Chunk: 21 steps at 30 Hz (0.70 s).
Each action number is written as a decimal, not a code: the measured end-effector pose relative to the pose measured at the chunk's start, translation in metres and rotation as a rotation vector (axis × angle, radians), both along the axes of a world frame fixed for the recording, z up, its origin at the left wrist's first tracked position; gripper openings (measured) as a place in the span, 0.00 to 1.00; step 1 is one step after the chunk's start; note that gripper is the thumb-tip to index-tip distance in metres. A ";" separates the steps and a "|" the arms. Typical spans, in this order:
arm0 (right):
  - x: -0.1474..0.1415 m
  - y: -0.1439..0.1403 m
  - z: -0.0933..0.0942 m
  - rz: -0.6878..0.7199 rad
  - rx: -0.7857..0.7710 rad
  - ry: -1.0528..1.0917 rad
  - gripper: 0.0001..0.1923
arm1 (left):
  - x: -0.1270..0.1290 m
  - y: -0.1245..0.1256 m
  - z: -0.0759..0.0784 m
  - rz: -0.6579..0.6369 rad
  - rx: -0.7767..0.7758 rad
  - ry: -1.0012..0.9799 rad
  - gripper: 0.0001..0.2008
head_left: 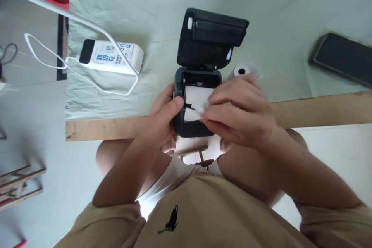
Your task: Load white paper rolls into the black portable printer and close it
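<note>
- Tan shirt point(209, 209), dark emblem point(172, 219).
- Black case point(193, 130), lid point(203, 52) raised, at the bench's point(316, 111) near edge.
- Left hand point(163, 115) clasps its side, thumb on rim.
- Right hand point(244, 110) pinches white paper point(197, 95) in its opening.
- White roll point(247, 68) just beyond right hand.

Before me, over the near edge of the worktop point(107, 128), my left fingers point(175, 105) flank the device point(190, 128); paper point(197, 95) lies in it, between my right fingers point(223, 95). A paper roll point(247, 69) lies just right, a power bank point(101, 56) left, a phone point(345, 56) far right.
</note>
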State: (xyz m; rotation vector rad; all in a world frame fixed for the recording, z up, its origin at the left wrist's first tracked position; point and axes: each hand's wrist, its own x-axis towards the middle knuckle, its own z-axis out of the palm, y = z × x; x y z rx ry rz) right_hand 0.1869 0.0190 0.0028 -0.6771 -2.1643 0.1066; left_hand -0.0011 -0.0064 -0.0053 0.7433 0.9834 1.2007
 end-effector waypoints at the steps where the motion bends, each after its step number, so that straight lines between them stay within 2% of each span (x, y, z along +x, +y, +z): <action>1: 0.000 -0.001 -0.001 0.008 -0.010 -0.015 0.07 | -0.001 0.000 0.000 -0.017 0.002 -0.007 0.17; 4: 0.002 -0.003 -0.003 0.025 -0.072 -0.032 0.06 | -0.002 -0.001 0.001 -0.067 -0.054 0.002 0.18; 7: 0.005 -0.004 0.000 0.004 -0.112 0.112 0.03 | -0.003 -0.001 0.004 -0.056 -0.080 0.021 0.19; 11: 0.008 -0.005 0.000 -0.198 -0.263 0.352 0.15 | -0.006 -0.002 0.001 -0.093 -0.037 0.045 0.23; 15: 0.008 -0.004 -0.002 -0.203 -0.390 0.393 0.26 | -0.010 -0.004 -0.003 -0.099 -0.038 0.100 0.25; 17: 0.007 -0.004 0.001 -0.212 -0.374 0.400 0.23 | -0.011 -0.005 -0.003 -0.098 -0.033 0.119 0.25; 21: 0.008 -0.005 0.010 -0.209 -0.284 0.348 0.05 | -0.011 -0.005 -0.003 -0.081 -0.046 0.108 0.25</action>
